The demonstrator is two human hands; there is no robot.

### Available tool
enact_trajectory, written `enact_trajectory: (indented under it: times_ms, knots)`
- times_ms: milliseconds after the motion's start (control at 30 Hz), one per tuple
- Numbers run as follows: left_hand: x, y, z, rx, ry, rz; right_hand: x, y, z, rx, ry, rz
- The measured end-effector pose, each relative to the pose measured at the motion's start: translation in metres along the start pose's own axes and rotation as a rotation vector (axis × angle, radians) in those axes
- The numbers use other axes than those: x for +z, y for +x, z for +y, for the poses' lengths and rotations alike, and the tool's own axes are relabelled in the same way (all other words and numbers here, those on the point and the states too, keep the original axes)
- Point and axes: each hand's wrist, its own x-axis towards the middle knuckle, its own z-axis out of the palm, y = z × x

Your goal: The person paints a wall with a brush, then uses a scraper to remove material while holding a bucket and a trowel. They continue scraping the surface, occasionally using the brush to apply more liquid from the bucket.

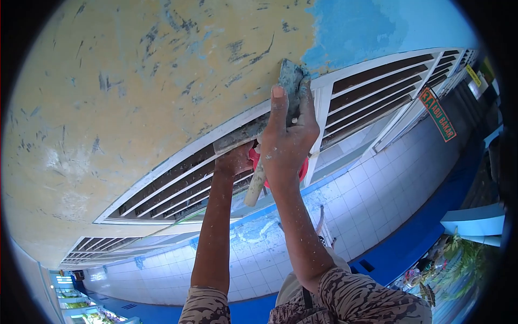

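Observation:
My right hand (pixel 288 143) is raised to the wall above the louvre window, closed on a putty knife (pixel 291 78). Its blade is smeared grey and meets the wall by the blue paint edge. Thumb and forefinger lie along the blade. Between my hands a pale, stained handle (pixel 255 189) points downward. My left hand (pixel 234 161) is just left and lower, closed under a flat board (pixel 240 136) coated with grey putty. Its fingers are partly hidden. A red tub (pixel 303 170) shows behind both hands, mostly covered by them.
The wall (pixel 135 97) is yellowish with grey streaks, light blue paint (pixel 367 29) at right. White louvre windows (pixel 372 94) run below it. A tiled wall (pixel 377 183) lies lower, over a blue floor strip (pixel 426 237). A hanging sign (pixel 438 114) and plants (pixel 458 264) are right.

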Motion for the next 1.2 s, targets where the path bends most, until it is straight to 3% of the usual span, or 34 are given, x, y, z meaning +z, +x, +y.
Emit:
enact_trajectory:
  times_ms: [67, 100, 133, 200, 267, 333, 367, 433, 500, 567, 667, 700, 833, 900, 1000, 1067, 1200]
  knots:
    - [-0.023, 0.025, -0.007, -0.220, -0.467, -0.708, -0.008, 0.007, -0.008, 0.022, -0.018, -0.055]
    - [-0.041, 0.042, -0.008, -0.214, -0.490, -0.770, -0.013, 0.013, -0.013, 0.053, -0.037, -0.103]
    - [-0.038, 0.042, -0.008, -0.219, -0.496, -0.763, -0.018, 0.028, -0.023, 0.045, -0.040, -0.108]
    - [-0.029, 0.035, -0.006, -0.170, -0.395, -0.780, -0.026, 0.058, -0.044, 0.470, 0.133, -0.207]
    - [-0.022, 0.029, -0.007, -0.129, -0.378, -0.704, -0.030, 0.045, -0.033, 0.438, 0.114, -0.228]
    - [-0.027, 0.031, -0.007, -0.195, -0.538, -0.454, -0.028, 0.026, -0.018, 0.173, -0.050, -0.239]
    - [-0.029, 0.032, -0.007, -0.200, -0.536, -0.459, -0.029, 0.026, -0.017, 0.271, 0.012, -0.248]
    - [-0.034, 0.041, -0.011, -0.154, -0.437, -0.754, -0.030, 0.027, -0.019, 0.269, 0.037, -0.248]
    - [-0.029, 0.032, -0.010, -0.148, -0.424, -0.687, -0.029, 0.023, -0.007, 0.257, 0.058, -0.261]
    - [-0.031, 0.033, -0.008, -0.142, -0.400, -0.635, -0.032, 0.018, 0.017, -0.127, -0.113, -0.240]
    - [-0.032, 0.037, -0.008, -0.150, -0.412, -0.610, -0.045, 0.037, 0.024, -0.238, -0.166, -0.330]
    - [-0.031, 0.036, -0.008, -0.150, -0.419, -0.607, -0.046, 0.042, 0.033, -0.414, -0.217, -0.294]
    - [-0.030, 0.030, -0.004, -0.191, -0.479, -0.569, -0.064, 0.045, 0.051, -0.402, -0.226, -0.394]
    - [-0.030, 0.033, -0.007, -0.199, -0.465, -0.520, -0.066, 0.049, 0.054, -0.505, -0.282, -0.409]
    - [-0.029, 0.033, -0.006, -0.180, -0.491, -0.646, -0.057, 0.078, 0.045, -0.522, -0.194, -0.379]
    - [-0.031, 0.032, -0.007, -0.175, -0.502, -0.571, -0.056, 0.081, 0.037, -0.437, -0.145, -0.398]
    - [-0.030, 0.036, -0.009, -0.117, -0.413, -0.548, -0.065, 0.063, 0.051, -0.548, -0.244, -0.384]
